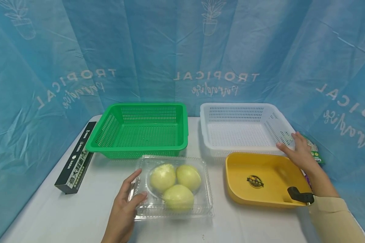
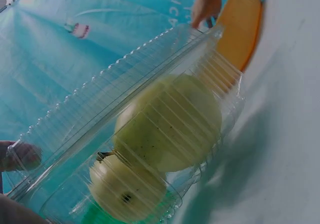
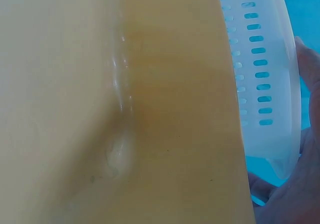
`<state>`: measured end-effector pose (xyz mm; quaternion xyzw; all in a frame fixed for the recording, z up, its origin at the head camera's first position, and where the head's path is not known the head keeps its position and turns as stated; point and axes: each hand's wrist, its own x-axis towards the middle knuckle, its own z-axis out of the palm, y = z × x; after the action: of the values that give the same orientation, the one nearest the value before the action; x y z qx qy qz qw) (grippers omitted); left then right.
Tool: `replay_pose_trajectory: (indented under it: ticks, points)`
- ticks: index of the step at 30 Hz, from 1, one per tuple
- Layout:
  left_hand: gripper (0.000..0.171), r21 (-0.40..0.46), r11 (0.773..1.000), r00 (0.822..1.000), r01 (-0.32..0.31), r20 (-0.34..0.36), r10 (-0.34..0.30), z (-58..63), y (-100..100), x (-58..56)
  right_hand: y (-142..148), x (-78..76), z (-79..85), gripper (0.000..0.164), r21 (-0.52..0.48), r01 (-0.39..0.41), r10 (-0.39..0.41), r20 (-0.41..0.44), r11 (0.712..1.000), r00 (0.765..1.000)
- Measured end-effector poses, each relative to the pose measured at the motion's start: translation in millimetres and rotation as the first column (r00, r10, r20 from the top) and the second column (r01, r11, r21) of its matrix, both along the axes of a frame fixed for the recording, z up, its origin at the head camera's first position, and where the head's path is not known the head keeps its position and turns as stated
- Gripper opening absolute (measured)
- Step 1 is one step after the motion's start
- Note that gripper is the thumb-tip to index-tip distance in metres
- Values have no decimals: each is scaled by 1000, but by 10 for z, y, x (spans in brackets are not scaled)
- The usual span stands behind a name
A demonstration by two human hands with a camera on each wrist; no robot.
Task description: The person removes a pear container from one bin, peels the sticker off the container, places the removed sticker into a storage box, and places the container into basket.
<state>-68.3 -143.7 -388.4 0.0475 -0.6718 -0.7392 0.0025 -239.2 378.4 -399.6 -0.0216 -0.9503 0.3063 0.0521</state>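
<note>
A clear plastic clamshell box (image 1: 202, 206) holds three round yellow-green fruits (image 1: 178, 197), seemingly melons or pears, one with a short stem. My left hand (image 1: 124, 206) grips its left side, thumb over the lid's edge; the left wrist view shows the box tilted, one fingertip (image 2: 25, 155) at its corner. My right hand (image 1: 301, 152) holds the front right corner of a white perforated basket (image 1: 211, 148). Its thumb lies over the rim, and fingers reach down beside the right wall. Below that forearm sits a yellow tub (image 1: 261, 168) with a round label.
A green perforated basket (image 1: 137, 149) stands behind the clamshell. Left of it lies a long black box (image 1: 76, 158) with printed characters. A green package (image 1: 315, 152) partly shows behind my right hand. Blue curtains (image 1: 158, 50) enclose the white table (image 1: 103, 202).
</note>
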Motion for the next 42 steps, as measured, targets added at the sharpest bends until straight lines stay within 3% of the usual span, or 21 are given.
replay_pose_trajectory:
  ticks: [10,16,23,33,42]
  points:
    - [64,69,997,999,47,2,-48,242,-36,83,18,3,-7,94,2,-11,11,-10,1000,1000]
    - [63,136,988,997,75,-9,-75,394,26,31,16,6,1,93,6,-12,12,-13,1000,1000]
    - [63,156,984,996,86,4,-87,567,128,-100,-3,8,16,94,-4,-22,22,-10,1000,1000]
    - [62,140,976,985,167,-65,-159,746,283,-338,10,7,7,95,0,-16,16,-4,1000,1000]
    - [61,172,971,983,164,-112,-146,770,471,-680,-14,24,20,95,1,-11,11,5,1000,1000]
